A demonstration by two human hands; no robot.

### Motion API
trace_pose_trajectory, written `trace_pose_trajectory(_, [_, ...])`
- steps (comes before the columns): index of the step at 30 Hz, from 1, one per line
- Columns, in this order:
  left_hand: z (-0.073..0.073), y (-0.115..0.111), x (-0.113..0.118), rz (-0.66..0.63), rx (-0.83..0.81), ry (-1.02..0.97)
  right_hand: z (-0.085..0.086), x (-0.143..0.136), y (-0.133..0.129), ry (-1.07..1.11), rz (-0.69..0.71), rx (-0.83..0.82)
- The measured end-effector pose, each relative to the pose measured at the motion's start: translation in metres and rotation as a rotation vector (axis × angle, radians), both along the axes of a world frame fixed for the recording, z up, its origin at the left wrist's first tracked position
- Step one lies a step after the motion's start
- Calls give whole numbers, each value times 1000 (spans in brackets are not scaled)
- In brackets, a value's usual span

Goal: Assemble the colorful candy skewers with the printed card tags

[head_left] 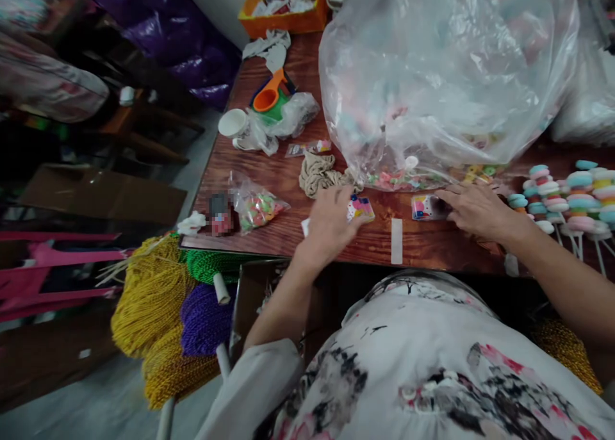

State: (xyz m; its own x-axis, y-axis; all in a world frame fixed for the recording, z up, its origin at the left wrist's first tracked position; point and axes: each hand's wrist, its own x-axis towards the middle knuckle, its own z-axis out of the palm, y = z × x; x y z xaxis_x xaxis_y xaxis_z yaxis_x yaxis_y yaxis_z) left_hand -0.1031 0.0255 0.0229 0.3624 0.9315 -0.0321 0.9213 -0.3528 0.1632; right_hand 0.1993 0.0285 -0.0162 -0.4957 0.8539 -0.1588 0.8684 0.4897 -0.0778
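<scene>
My left hand [331, 225] is at the table's front edge, its fingers apart around a stack of colourful printed cards [360, 209]. Whether it grips them is unclear. To the right, my right hand [480, 211] has its fingertips at the end of a small clear packet with a printed top [428, 207]. Between the hands a whitish strip [396, 241] lies on the wood. A crumpled beige cloth [318, 173] sits just beyond my left hand. Behind both hands rests a big clear plastic bag [442, 75] with pastel items inside.
Left on the table [269, 216] are a bag of small colourful pieces [259, 206], a white cup [233, 123] and an orange scoop [266, 99]. Pastel stacks on sticks [581, 193] lie right. An orange bin [283, 22] stands behind; yellow cord bundles [148, 299] hang below left.
</scene>
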Motion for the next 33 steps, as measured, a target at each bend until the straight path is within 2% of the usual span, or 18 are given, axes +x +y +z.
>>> trace_pose_trajectory(2, [-8,-1,35,-166,-40,-131,-6,3,-1,58,28,14])
trace_pose_trajectory(4, [-21,7,73,-315,-107,-155,-16,5,-5,152,42,61])
trace_pose_trajectory(7, [-37,28,115,-352,-132,-56,-33,9,-15,283,22,142])
trace_pose_trajectory(10, [-35,42,134,-338,-231,33,-42,10,-29,374,-33,233])
trace_pose_trajectory(13, [-28,46,139,-313,-360,101,-37,10,-49,514,-191,345])
trace_pose_trajectory(16, [-32,42,138,-272,-372,34,-26,6,-77,749,-505,376])
trace_pose_trajectory(17, [-36,39,136,-257,-370,-33,-24,4,-87,846,-608,325])
trace_pose_trajectory(19, [-45,33,129,-192,-416,-225,-24,-1,-104,1066,-758,101])
trace_pose_trajectory(22, [-53,20,119,17,-624,-636,-30,-13,-117,1370,-863,-255])
trace_pose_trajectory(25, [-55,-1,118,186,-805,-1032,-33,-27,-113,1610,-900,-395])
trace_pose_trajectory(28, [-59,-28,128,276,-810,-1267,-29,-38,-99,1688,-865,-359])
trace_pose_trajectory(31, [-66,-52,133,289,-780,-1327,-23,-34,-81,1452,-735,-223])
trace_pose_trajectory(33, [-66,-65,126,171,-809,-1208,-15,-23,-65,1093,-575,-172])
